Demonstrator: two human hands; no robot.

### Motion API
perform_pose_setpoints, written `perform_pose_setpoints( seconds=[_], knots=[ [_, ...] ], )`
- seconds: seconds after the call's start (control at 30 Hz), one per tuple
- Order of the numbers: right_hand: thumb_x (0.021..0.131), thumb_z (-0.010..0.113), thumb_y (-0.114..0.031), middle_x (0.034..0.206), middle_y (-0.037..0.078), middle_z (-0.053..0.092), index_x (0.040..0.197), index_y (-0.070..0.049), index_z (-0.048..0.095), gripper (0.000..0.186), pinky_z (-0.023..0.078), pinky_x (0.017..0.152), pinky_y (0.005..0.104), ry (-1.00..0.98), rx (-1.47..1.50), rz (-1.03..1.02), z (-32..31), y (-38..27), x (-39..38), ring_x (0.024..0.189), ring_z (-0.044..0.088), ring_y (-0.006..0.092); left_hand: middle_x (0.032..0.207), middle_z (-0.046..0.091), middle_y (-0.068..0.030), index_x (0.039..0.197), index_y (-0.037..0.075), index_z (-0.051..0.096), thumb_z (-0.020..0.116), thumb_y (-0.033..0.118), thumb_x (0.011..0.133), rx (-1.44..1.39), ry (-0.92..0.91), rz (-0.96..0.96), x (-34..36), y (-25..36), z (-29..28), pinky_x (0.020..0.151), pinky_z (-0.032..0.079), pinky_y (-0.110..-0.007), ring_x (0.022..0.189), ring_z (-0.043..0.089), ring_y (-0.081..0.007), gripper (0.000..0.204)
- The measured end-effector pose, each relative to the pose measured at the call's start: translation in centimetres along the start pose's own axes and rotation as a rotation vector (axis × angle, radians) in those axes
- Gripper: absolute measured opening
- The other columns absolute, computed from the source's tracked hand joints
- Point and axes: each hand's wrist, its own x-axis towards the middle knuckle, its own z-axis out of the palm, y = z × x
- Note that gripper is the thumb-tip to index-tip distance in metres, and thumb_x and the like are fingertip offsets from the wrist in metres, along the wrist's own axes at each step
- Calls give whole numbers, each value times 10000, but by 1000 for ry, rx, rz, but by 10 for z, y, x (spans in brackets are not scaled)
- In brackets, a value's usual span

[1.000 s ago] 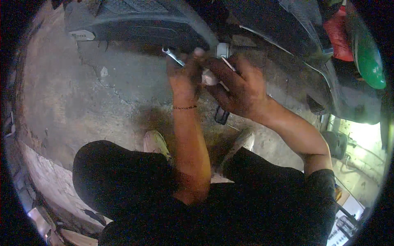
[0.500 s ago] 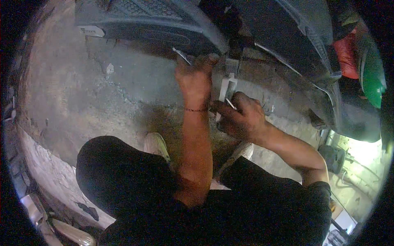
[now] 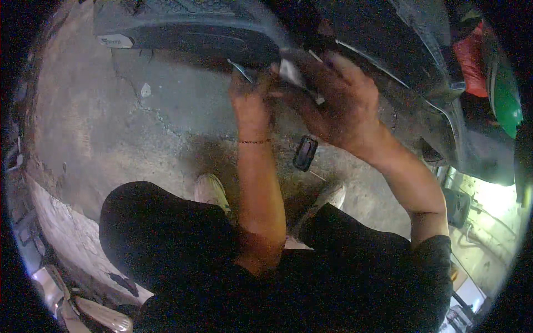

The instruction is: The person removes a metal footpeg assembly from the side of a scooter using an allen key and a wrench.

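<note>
The left hand is curled around a silver tool. The right hand is half bent; whether it holds the blurred pale piece between both hands, I cannot tell. Beyond them is a dark panel.

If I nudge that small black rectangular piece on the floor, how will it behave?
The black piece looks stiff, judging by its even rectangular outline. It probably won't roll, having straight sides. It may drag rather than glide, since the floor looks rough and cracked.
</note>
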Motion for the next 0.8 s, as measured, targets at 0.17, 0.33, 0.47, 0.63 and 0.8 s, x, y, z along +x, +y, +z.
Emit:
perform_pose_setpoints(
  seconds=[0.17, 0.33, 0.47, 0.63, 0.8],
  knots=[
    [634, 762, -125, 765, 100, 573, 1098, -104, 633, 482, 468, 517, 346, -95, -100, -86, 6, -4, -29, 587, 572, 257, 1105, 602, -101, 1174, -4, 516, 798, 220, 688, 275, -27, -1, 8, -2, -10, 849, 471, -354, 967, 579, -237, 604],
    [608, 763, -99, 824, 117, 610, 1092, -97, 633, 501, 494, 541, 349, 60, 55, -129, 16, 3, -32, 638, 605, 276, 1115, 596, -112, 1176, 0, 516, 804, 248, 685, 117, -20, 34, 4, -5, -3, 862, 462, -357, 972, 575, -253, 621],
    [613, 757, -93, 852, 133, 624, 1083, -76, 631, 487, 505, 555, 350, -9, 34, -86, 13, -2, -30, 657, 617, 284, 1101, 594, -113, 1181, 2, 503, 774, 248, 725, -15, -74, 98, 5, -1, 0, 847, 466, -354, 948, 581, -247, 585],
    [626, 755, -104, 852, 132, 620, 1085, -70, 626, 478, 504, 553, 357, 19, 18, -112, 13, 3, -29, 660, 617, 287, 1063, 605, -89, 1180, 12, 501, 724, 315, 784, -140, -165, -90, -6, 8, -2, 746, 482, -325, 880, 580, -197, 547],
    [660, 765, -122, 828, 127, 611, 1101, -51, 622, 469, 491, 528, 349, -83, -35, 23, 3, -9, -14, 634, 612, 284, 1007, 613, -62, 1142, 22, 526, 709, 354, 800, 154, -100, 42, -2, -8, -10, 665, 483, -292, 834, 570, -155, 511]
  ],
)
